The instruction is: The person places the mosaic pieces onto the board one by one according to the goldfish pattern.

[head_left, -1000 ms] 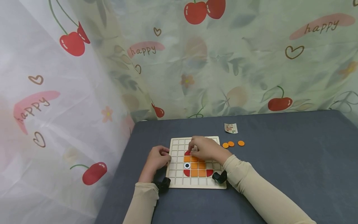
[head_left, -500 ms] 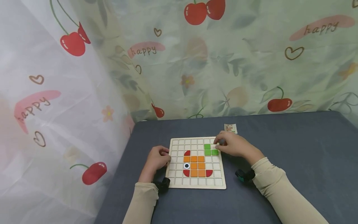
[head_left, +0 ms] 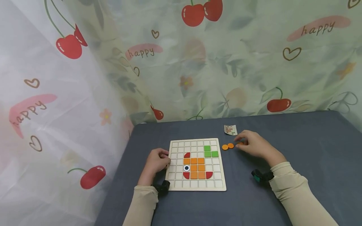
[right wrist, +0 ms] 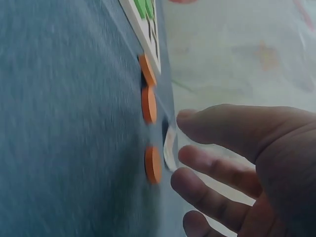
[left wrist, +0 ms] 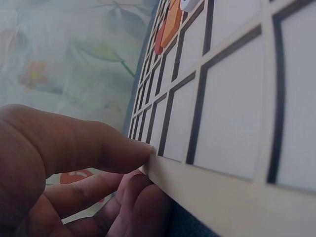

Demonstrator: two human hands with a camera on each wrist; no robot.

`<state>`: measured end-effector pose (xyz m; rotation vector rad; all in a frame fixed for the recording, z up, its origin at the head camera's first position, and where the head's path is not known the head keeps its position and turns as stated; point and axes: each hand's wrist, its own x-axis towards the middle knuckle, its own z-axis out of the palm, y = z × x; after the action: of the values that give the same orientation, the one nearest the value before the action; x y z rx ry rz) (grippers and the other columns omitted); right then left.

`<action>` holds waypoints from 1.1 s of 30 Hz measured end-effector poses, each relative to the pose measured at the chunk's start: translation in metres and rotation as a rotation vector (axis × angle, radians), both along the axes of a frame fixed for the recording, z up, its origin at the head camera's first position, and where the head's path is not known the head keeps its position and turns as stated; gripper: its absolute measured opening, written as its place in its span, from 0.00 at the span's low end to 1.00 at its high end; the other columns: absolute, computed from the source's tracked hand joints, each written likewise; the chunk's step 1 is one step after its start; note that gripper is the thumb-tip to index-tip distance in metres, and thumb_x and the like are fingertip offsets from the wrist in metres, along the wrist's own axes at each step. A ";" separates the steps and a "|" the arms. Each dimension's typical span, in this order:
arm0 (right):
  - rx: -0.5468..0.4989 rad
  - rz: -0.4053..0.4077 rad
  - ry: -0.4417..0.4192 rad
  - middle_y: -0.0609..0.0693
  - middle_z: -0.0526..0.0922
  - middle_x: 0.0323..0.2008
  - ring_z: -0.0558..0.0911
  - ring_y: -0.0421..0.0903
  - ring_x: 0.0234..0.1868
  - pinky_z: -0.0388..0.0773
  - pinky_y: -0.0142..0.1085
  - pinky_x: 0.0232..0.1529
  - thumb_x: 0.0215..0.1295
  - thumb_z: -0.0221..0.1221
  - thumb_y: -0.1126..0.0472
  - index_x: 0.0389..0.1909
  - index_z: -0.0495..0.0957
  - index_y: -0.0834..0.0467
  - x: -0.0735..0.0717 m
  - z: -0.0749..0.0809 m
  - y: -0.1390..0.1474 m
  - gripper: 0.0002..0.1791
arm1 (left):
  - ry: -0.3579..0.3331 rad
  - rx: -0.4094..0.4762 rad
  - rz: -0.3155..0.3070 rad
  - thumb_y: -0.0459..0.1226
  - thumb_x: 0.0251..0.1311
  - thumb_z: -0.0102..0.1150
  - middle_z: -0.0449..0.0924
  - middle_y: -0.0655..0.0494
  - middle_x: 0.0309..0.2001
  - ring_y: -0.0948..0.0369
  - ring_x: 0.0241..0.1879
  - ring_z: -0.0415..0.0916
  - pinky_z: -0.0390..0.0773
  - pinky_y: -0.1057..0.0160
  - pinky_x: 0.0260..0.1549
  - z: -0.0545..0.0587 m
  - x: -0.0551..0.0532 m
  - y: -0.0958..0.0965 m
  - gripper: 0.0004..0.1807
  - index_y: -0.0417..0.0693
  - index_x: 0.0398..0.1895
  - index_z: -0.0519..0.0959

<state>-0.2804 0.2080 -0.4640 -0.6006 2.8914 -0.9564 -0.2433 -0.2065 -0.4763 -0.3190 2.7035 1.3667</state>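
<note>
A pale wooden grid board [head_left: 176, 179] lies on the dark cloth. Orange square tiles [head_left: 193, 161], red rounded tiles [head_left: 209, 175], green squares [head_left: 207, 153] and an eye tile [head_left: 186, 168] sit in its cells. My left hand [head_left: 155, 161] grips the board's left edge; the left wrist view has the thumb at the rim with the fingers below. Right of the board, my right hand [head_left: 255, 145] hovers by three orange discs [head_left: 225, 147]. The right wrist view puts its spread fingers near the closest disc [right wrist: 153, 165], not touching it.
A small printed card [head_left: 230, 130] lies behind the discs, close to the right fingertips. The dark tablecloth [head_left: 311, 150] extends to a patterned curtain [head_left: 240, 72] at the back and left. A black wrist device [head_left: 261, 176] sits on the right wrist.
My right hand has left the red tile area, passed over the board's upper right corner and come to the discs. The left hand keeps its place at the edge. The view has shifted slightly.
</note>
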 end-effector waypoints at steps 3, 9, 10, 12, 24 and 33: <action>0.001 -0.014 -0.004 0.57 0.84 0.48 0.78 0.43 0.33 0.77 0.39 0.35 0.69 0.68 0.63 0.51 0.87 0.61 -0.002 -0.002 0.008 0.12 | -0.005 0.001 0.008 0.29 0.60 0.66 0.84 0.45 0.40 0.56 0.31 0.81 0.84 0.61 0.29 0.001 0.001 0.000 0.16 0.39 0.52 0.84; 0.011 -0.021 -0.031 0.56 0.85 0.45 0.78 0.43 0.33 0.77 0.37 0.34 0.67 0.71 0.63 0.48 0.88 0.60 -0.005 -0.008 0.016 0.11 | 0.001 -0.005 0.007 0.29 0.60 0.65 0.83 0.45 0.40 0.56 0.31 0.81 0.84 0.60 0.29 0.002 0.001 -0.001 0.16 0.39 0.52 0.84; 0.013 -0.018 -0.036 0.56 0.85 0.45 0.78 0.43 0.33 0.77 0.37 0.34 0.66 0.71 0.63 0.48 0.88 0.60 -0.006 -0.008 0.017 0.11 | 0.000 -0.006 0.007 0.29 0.60 0.65 0.83 0.45 0.40 0.56 0.31 0.81 0.84 0.60 0.29 0.002 0.001 -0.001 0.15 0.39 0.52 0.84; 0.016 -0.019 -0.044 0.56 0.85 0.45 0.78 0.43 0.32 0.77 0.37 0.34 0.66 0.71 0.63 0.48 0.88 0.60 -0.006 -0.010 0.017 0.11 | 0.004 -0.007 0.004 0.29 0.60 0.65 0.83 0.45 0.39 0.56 0.30 0.81 0.84 0.61 0.28 0.001 0.000 -0.001 0.15 0.38 0.51 0.84; 0.040 -0.037 -0.018 0.54 0.86 0.41 0.76 0.43 0.31 0.74 0.38 0.33 0.66 0.70 0.64 0.43 0.89 0.59 -0.004 -0.011 0.010 0.07 | 0.008 -0.009 0.006 0.30 0.59 0.66 0.83 0.46 0.39 0.56 0.30 0.81 0.84 0.61 0.28 0.000 -0.002 0.001 0.16 0.38 0.51 0.84; 0.051 -0.042 -0.004 0.52 0.86 0.39 0.76 0.43 0.31 0.74 0.38 0.34 0.66 0.69 0.63 0.42 0.89 0.58 -0.004 -0.012 0.008 0.06 | 0.000 -0.011 0.006 0.30 0.59 0.66 0.83 0.46 0.39 0.57 0.29 0.81 0.84 0.61 0.27 -0.002 -0.002 -0.001 0.16 0.39 0.52 0.84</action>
<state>-0.2848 0.2163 -0.4760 -0.5355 2.9260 -0.8850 -0.2451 -0.2074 -0.4782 -0.3280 2.7131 1.3543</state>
